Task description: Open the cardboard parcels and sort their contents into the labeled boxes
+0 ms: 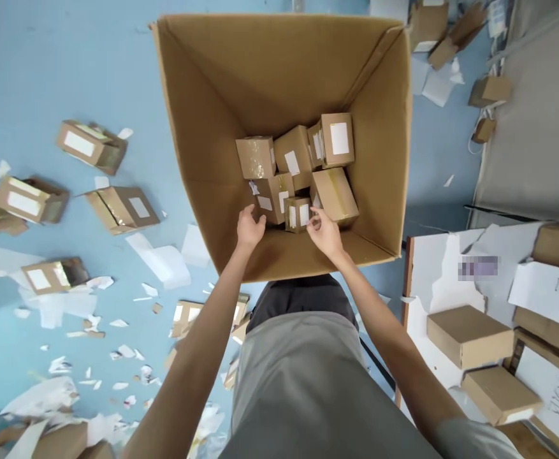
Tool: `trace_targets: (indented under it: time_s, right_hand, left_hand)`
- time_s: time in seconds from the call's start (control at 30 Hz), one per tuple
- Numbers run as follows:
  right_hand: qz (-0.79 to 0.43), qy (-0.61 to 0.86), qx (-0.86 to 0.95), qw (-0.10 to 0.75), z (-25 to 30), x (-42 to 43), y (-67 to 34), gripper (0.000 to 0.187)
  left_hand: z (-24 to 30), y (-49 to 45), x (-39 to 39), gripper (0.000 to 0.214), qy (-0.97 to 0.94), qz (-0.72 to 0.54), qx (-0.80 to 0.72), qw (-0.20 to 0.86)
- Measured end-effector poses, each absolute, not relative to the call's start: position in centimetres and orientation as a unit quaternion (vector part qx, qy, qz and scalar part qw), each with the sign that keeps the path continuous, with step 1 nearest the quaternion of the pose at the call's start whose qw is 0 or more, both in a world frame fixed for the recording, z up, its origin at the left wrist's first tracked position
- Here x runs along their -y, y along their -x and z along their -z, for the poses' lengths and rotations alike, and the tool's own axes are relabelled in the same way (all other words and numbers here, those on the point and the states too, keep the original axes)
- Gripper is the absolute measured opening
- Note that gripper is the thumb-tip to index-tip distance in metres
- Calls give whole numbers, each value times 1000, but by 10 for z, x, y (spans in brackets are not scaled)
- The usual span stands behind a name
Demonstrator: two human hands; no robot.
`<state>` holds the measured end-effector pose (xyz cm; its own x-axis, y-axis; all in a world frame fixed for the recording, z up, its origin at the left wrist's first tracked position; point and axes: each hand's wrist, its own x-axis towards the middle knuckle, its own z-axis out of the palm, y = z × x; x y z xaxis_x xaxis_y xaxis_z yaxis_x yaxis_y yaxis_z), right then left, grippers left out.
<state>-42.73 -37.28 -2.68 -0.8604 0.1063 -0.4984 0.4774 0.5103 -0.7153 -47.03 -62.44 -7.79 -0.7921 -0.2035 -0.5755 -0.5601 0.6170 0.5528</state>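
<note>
A large open cardboard box point(283, 60) stands in front of me, with several smaller cardboard boxes lying at its bottom. My left hand point(250, 227) reaches into its near left side, thumb and fingers apart and nothing in them. Just beyond it sits a small box point(279, 185) with white labels. On the right, my right hand point(326, 233) is empty, its fingers slightly curled and apart. They are beside the smallest labelled box point(298, 213); whether they touch it I cannot tell. A taped box point(335, 191) lies just beyond that hand.
Opened small boxes point(122, 209) and torn paper point(162, 261) are strewn over the blue floor at left. At right, a white table point(417, 280) bears more closed boxes point(470, 335) and cardboard. Further boxes point(490, 90) lie near the grey surface at upper right.
</note>
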Motion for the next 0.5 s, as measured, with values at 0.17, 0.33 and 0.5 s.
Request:
trace_targets:
  time_s: [0.17, 0.33, 0.5]
  right_hand:
    - [371, -67, -879, 293, 129, 420, 525, 57]
    - [308, 83, -880, 352, 256, 476, 612, 74]
    - [281, 153, -867, 382, 364, 499, 655, 85]
  left_hand:
    - [174, 534, 635, 65, 298, -392, -833, 251]
    - [284, 595, 644, 70, 343, -392, -831, 195]
    - [364, 630, 653, 76, 335, -392, -845, 141]
